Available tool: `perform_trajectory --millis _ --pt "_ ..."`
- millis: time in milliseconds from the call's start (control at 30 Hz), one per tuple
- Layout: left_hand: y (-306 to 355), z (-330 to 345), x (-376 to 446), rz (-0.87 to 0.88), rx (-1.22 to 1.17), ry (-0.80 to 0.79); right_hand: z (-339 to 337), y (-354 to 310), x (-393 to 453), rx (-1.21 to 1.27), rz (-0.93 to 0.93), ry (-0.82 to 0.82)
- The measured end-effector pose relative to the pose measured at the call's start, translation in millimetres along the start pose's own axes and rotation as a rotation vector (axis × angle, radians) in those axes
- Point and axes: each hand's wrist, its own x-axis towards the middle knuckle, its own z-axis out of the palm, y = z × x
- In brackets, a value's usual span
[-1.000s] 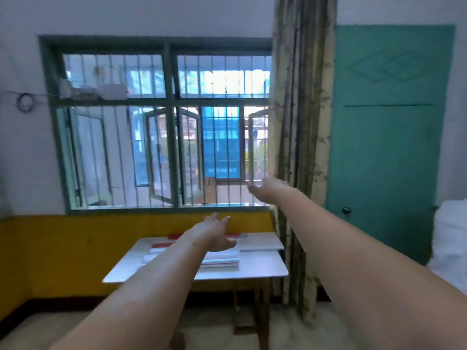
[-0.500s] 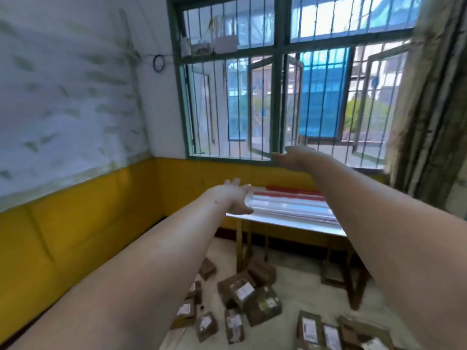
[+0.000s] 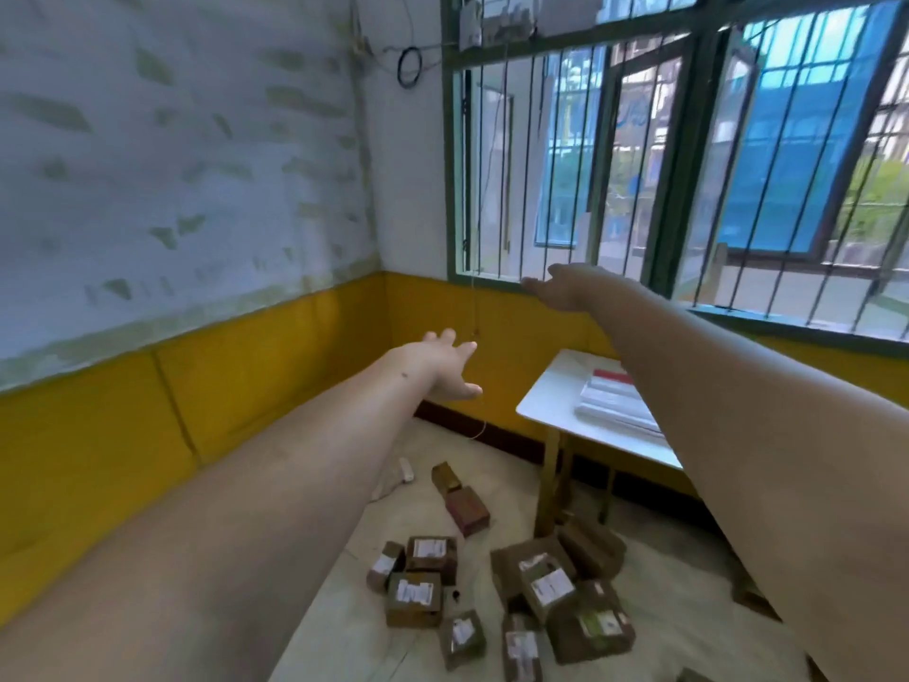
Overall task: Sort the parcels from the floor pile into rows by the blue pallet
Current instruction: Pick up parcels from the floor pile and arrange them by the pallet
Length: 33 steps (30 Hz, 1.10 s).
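Several brown cardboard parcels with white labels lie scattered on the floor; one labelled parcel (image 3: 414,594) is left of a bigger pile (image 3: 551,585), and a reddish box (image 3: 467,508) lies farther back. Both my arms stretch out high above them. My left hand (image 3: 445,364) is open with fingers spread, holding nothing, in front of the yellow wall. My right hand (image 3: 565,287) is open too, palm down, level with the window sill. No blue pallet is in view.
A white table (image 3: 551,396) with a stack of flat white packets (image 3: 612,403) stands under the barred window (image 3: 639,164), its wooden legs beside the parcels. A white object (image 3: 404,470) lies by the yellow wall (image 3: 246,376) on the left.
My view has swung left and down from the window and green door to the room corner, bringing the floor parcels into sight. Both hands stay outstretched and empty.
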Motion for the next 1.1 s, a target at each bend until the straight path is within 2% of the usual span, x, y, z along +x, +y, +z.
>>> perform_trajectory --millis 333,567,833,933,1100 --pt "-125 14 151 -0.159 -0.014 -0.057 47 -88 207 -0.032 -0.130 -0.062" --pt "-219 38 244 -0.166 -0.041 -0.086 108 -164 312 -0.047 -0.152 -0.077" --pt "-330 32 374 -0.032 0.010 -0.099 138 -240 425 0.076 0.023 -0.017" --pt "-358 22 426 0.021 0.006 -0.077 139 -246 462 0.150 0.107 0.037" --pt "-378 26 509 0.156 0.036 -0.067 152 -243 531 0.107 0.253 0.041"
